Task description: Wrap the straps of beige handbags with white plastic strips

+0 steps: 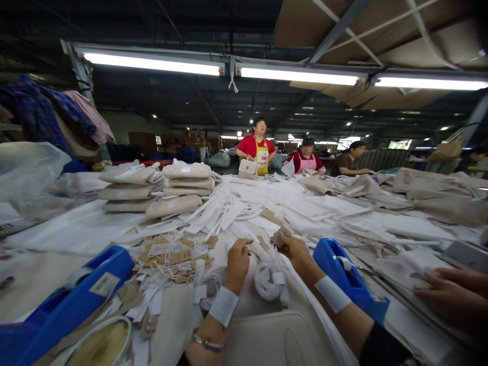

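My right hand (294, 250) pinches a small flat grey-beige piece (281, 235) between thumb and fingers. Beside it, my left hand (238, 260) has its fingers bent and closed together; whatever may be in them is hidden. Both wrists carry a pale rectangular patch. Below and between the hands sits a coiled strap wrapped in white (267, 281). Nearest to me lies a beige bag (270, 338) with a rounded flap, under my forearms. To the left of my left hand is a heap of brown cardboard tags (179, 256) with white strings.
Blue tape dispensers stand at left (97, 279) and right (343, 277). A round tub (101, 343) sits at front left. Stacked beige bags (188, 178) and white wrapping sheets (263, 198) cover the table beyond. Another person's hands (450, 284) work at right; several people are across the table.
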The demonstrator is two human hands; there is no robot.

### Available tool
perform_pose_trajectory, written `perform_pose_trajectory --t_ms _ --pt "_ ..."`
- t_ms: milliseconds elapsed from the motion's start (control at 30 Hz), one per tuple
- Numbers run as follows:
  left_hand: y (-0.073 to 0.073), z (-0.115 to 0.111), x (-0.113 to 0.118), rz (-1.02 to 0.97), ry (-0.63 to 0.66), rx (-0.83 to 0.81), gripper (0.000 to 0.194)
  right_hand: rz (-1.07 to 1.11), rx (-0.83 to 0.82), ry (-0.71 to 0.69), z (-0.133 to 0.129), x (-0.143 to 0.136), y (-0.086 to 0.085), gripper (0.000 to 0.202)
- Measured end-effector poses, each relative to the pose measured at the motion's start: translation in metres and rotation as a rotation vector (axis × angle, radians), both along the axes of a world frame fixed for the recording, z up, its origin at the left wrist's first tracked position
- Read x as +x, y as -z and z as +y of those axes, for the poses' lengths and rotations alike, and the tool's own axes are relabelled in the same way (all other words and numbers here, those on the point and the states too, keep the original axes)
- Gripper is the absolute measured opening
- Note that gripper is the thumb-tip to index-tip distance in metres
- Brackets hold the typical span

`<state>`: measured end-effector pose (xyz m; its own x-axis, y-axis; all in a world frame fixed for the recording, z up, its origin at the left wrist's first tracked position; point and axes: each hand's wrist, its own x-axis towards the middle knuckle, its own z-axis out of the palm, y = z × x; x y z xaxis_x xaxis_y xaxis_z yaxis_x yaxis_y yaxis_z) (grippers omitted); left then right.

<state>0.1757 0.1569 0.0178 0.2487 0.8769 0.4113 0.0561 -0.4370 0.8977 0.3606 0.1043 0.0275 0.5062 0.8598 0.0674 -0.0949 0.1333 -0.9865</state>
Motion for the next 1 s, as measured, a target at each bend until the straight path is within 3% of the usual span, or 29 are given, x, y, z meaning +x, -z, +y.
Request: perform_pose_trajectory --t_ms 100,233,333,433,500,600,700,800,1000 --pt "-0.002 0.008 -0.005 -0.19 -0.093 -0.085 0.03 -0.041 -0.043 0.104 -0.005 0.006 0.006 0.037" --pt "-0.007 0.012 -0.011 -0.377 -0.193 -0.097 0.026 -0.194 -0.02 0.212 -0.032 -0.012 -0.011 0.036" --pt "-0.014 0.009 -0.014 -0.397 -0.206 -0.07 0.025 -0.543 0.11 0.059 -0.068 -0.057 -0.025 0.027" --pt "-0.021 0.003 -0.015 -0.31 -0.156 -0.035 0.022 -0.957 0.237 -0.176 -0.105 -0.108 -0.019 0.031" --pt "-0.024 -0.002 -0.014 -0.21 -0.104 -0.01 0.018 -1.185 0.312 -0.192 -0.12 -0.134 -0.003 0.036" --pt "-0.021 -0.008 -0.01 -0.035 -0.036 0.011 0.014 -1.42 0.397 -0.172 -0.127 -0.149 0.024 0.035" --pt "-0.014 -0.009 -0.005 0.13 0.024 -0.003 0.016 -1.512 0.3 -0.239 -0.125 -0.15 0.042 0.038" --pt "-0.012 -0.008 -0.004 0.265 0.099 -0.007 0.017 -1.525 0.262 -0.239 -0.123 -0.148 0.048 0.044" --pt "-0.033 -0.01 -0.019 0.412 0.174 -0.002 0.022 -1.544 0.307 -0.185 -0.121 -0.148 0.05 0.036"
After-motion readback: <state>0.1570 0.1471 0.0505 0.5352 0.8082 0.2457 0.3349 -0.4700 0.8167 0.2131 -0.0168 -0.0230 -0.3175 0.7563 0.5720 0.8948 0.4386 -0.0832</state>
